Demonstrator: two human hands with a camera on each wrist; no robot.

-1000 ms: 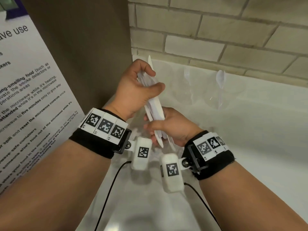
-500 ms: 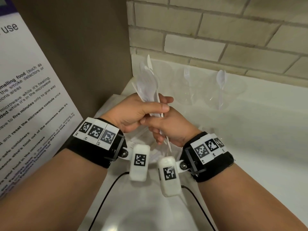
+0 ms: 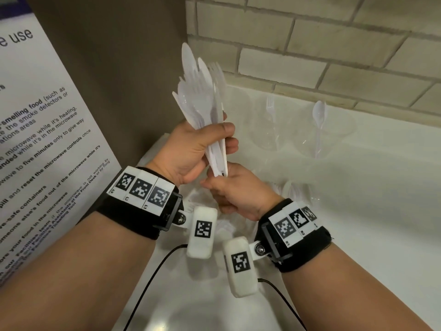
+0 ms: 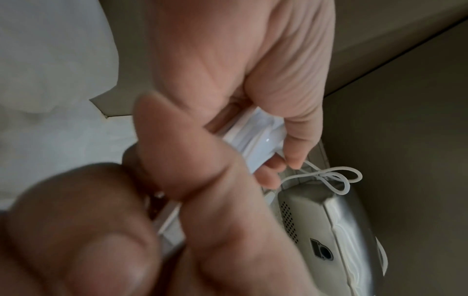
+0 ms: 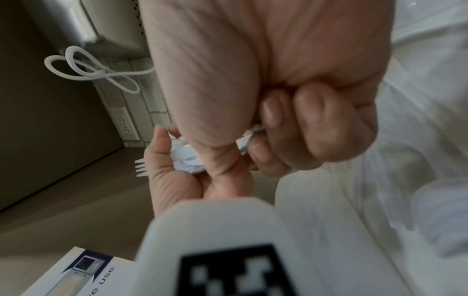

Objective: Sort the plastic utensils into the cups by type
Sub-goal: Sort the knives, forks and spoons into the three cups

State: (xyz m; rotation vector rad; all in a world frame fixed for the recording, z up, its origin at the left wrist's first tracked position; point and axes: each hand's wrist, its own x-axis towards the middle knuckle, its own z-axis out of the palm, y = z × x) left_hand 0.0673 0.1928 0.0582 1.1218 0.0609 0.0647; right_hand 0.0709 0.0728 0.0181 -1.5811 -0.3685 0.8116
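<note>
My left hand point(image 3: 191, 149) grips a bundle of white plastic utensils point(image 3: 202, 101), knives, forks and spoons fanned upward, in the head view. Just below it my right hand point(image 3: 235, 189) pinches the handle ends of the bundle point(image 3: 220, 172). The left wrist view shows white handles point(image 4: 253, 140) between the curled fingers of both hands. In the right wrist view fork tines point(image 5: 142, 168) stick out past my left palm. Three clear cups stand by the wall: one point(image 3: 238, 108) behind the bundle, one point(image 3: 269, 130) holding a fork point(image 3: 270, 108), one point(image 3: 327, 137) holding a spoon point(image 3: 319, 115).
A brick wall point(image 3: 310, 44) backs the white counter point(image 3: 358, 211). A brown panel with a printed microwave notice point(image 3: 47, 139) closes the left side. More white utensils point(image 3: 291, 189) lie on the counter right of my right wrist. A microwave with a looped white cord point(image 4: 336, 180) stands close.
The bundle has come up higher and fanned out in my left hand. My right hand has slid down from the middle of the handles to their lower ends.
</note>
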